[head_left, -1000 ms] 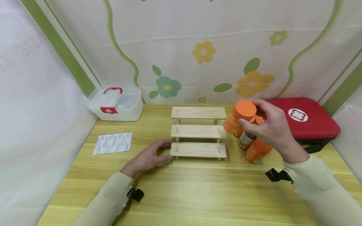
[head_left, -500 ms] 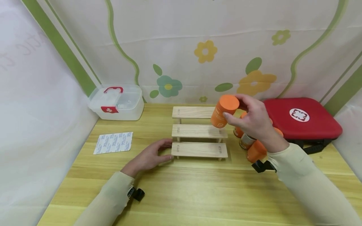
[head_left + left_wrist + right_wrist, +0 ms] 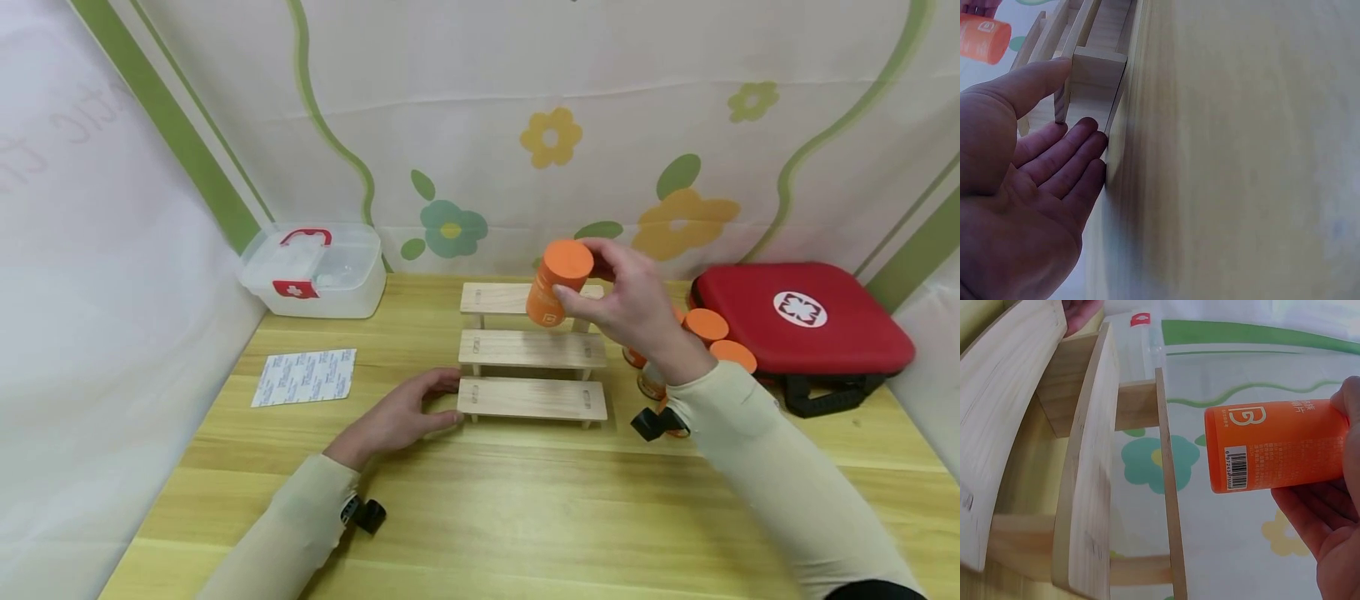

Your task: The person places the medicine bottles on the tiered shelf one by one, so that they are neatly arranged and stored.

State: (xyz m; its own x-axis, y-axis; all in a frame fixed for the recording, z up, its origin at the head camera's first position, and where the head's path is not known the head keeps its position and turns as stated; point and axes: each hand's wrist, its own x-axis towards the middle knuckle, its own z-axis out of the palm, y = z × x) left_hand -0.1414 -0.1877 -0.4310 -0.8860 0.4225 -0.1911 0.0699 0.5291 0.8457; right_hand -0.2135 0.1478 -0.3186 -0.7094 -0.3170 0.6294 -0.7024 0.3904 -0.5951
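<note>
My right hand (image 3: 630,296) pinches an orange pill bottle (image 3: 555,283) near its cap, holding it in the air over the top shelf. In the right wrist view the bottle's printed label and barcode (image 3: 1235,469) show, its base toward the shelves. A three-tier wooden step rack (image 3: 532,397) stands mid-table with bare steps. At the rack's left end rests my left hand (image 3: 401,417); in the left wrist view its thumb and fingers are extended against the lowest step. Several more bottles, most with orange caps (image 3: 707,323), stand right of the rack, partly hidden by my right forearm.
A red first-aid case (image 3: 806,325) with a black handle lies at the back right. A clear plastic first-aid box (image 3: 341,292) sits at the back left, and a white printed sheet (image 3: 303,377) lies in front of it. A patterned curtain (image 3: 480,125) borders the table's back.
My right hand has carried the orange pill bottle left and up, from beside the other bottles to over the rack's top shelf. The left hand has stayed at the rack's end.
</note>
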